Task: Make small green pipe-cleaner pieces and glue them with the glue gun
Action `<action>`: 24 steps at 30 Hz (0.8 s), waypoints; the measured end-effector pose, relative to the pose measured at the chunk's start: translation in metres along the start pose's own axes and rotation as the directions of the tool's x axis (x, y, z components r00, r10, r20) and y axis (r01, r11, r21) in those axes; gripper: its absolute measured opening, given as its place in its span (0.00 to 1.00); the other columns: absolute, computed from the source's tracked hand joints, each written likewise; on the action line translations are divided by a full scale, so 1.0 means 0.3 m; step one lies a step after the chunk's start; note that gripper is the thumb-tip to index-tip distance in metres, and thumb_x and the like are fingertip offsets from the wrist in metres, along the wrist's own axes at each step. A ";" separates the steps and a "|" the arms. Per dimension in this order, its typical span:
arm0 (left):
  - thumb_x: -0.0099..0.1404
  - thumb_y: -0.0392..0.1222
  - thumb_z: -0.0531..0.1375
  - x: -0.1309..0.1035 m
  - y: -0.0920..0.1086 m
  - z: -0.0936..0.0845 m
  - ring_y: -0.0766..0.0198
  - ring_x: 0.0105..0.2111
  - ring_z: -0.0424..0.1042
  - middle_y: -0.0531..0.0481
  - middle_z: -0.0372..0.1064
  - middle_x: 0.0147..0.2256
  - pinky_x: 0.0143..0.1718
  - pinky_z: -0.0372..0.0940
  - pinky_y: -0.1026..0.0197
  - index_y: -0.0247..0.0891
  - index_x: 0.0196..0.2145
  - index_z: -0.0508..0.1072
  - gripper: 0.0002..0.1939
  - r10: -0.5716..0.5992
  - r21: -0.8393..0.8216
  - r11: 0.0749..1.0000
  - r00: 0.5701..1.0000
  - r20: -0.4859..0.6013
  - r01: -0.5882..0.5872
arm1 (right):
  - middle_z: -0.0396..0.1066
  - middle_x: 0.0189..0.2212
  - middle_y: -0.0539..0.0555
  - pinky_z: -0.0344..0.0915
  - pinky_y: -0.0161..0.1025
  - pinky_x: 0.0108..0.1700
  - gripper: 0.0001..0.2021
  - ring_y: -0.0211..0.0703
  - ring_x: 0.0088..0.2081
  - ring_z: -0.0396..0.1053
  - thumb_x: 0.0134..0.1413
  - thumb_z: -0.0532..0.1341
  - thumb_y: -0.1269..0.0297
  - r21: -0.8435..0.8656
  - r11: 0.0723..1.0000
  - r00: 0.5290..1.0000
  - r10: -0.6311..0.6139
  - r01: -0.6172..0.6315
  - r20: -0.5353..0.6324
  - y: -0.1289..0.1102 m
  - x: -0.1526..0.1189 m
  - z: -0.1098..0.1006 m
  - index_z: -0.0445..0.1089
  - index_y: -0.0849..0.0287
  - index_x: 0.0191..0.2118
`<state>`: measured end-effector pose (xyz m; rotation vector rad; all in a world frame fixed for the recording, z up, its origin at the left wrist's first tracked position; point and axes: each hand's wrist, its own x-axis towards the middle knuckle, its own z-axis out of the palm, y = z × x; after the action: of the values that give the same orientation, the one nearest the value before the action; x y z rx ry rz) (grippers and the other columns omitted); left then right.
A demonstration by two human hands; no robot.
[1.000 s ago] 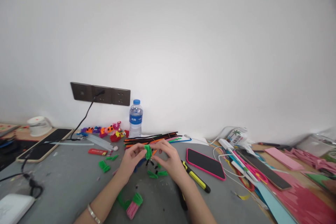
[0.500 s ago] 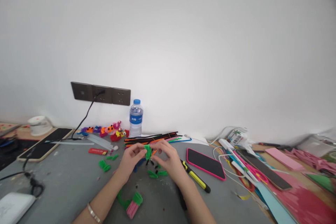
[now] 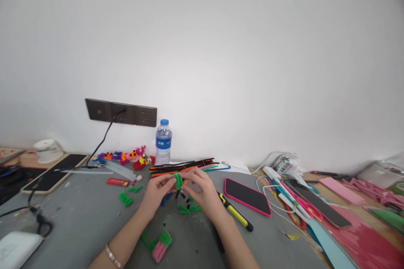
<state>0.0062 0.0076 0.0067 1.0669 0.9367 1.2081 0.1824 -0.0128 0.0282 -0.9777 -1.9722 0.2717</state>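
A small green fuzzy piece, seemingly bent pipe cleaner [image 3: 178, 181], is held up between my two hands over the grey table. My left hand [image 3: 159, 189] pinches it from the left between thumb and fingers. On the other side, the fingertips of my right hand [image 3: 202, 187] close on its upper right edge, with the thumb lower down. Below lie more green pieces [image 3: 183, 209] and small black bits [image 3: 188, 207]. Nearer me rests a pink and green pipe cleaner bundle [image 3: 162, 246]. Another green piece [image 3: 125, 199] lies to the left.
Behind my hands are a bundle of pipe cleaners [image 3: 183, 167] and a water bottle [image 3: 163, 143]. A yellow utility knife [image 3: 236, 214] and pink-cased phone [image 3: 247, 196] lie right. Several fuzzy figures [image 3: 128, 156] and a red box [image 3: 117, 182] sit left. Cables [image 3: 277, 207] cross the right side.
My right fingertips have moved left onto the green piece, which has tilted slightly. My left hand keeps its pinch, and the table items have not moved.
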 end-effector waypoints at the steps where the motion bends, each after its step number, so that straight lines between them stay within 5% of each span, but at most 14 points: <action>1: 0.43 0.53 0.72 0.001 -0.003 0.000 0.62 0.23 0.72 0.49 0.77 0.23 0.30 0.71 0.60 0.35 0.27 0.82 0.19 -0.003 -0.008 1.000 1.000 -0.003 0.003 | 0.71 0.36 0.54 0.66 0.42 0.39 0.13 0.46 0.37 0.69 0.55 0.65 0.72 -0.014 1.000 1.000 0.000 0.000 0.002 -0.001 0.000 0.000 0.72 0.54 0.47; 9: 0.42 0.54 0.72 0.000 0.013 0.003 0.65 0.20 0.69 0.52 0.73 0.19 0.25 0.70 0.64 0.35 0.22 0.79 0.18 0.031 -0.008 0.999 0.999 -0.010 -0.031 | 0.70 0.37 0.54 0.67 0.41 0.39 0.15 0.47 0.39 0.69 0.54 0.66 0.71 -0.017 1.000 0.999 0.000 0.001 0.032 -0.005 -0.003 0.000 0.72 0.53 0.47; 24: 0.49 0.52 0.69 -0.001 -0.010 -0.004 0.67 0.22 0.68 0.55 0.70 0.23 0.26 0.67 0.66 0.37 0.27 0.76 0.16 0.033 -0.048 0.998 0.998 0.055 -0.031 | 0.68 0.37 0.54 0.66 0.43 0.41 0.15 0.46 0.39 0.68 0.56 0.64 0.70 -0.081 0.995 0.997 -0.061 0.065 0.040 0.001 -0.007 0.007 0.71 0.51 0.49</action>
<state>0.0057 0.0074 0.0035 1.0760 0.8472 1.2149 0.1815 -0.0137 0.0254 -0.9665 -2.0579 0.1760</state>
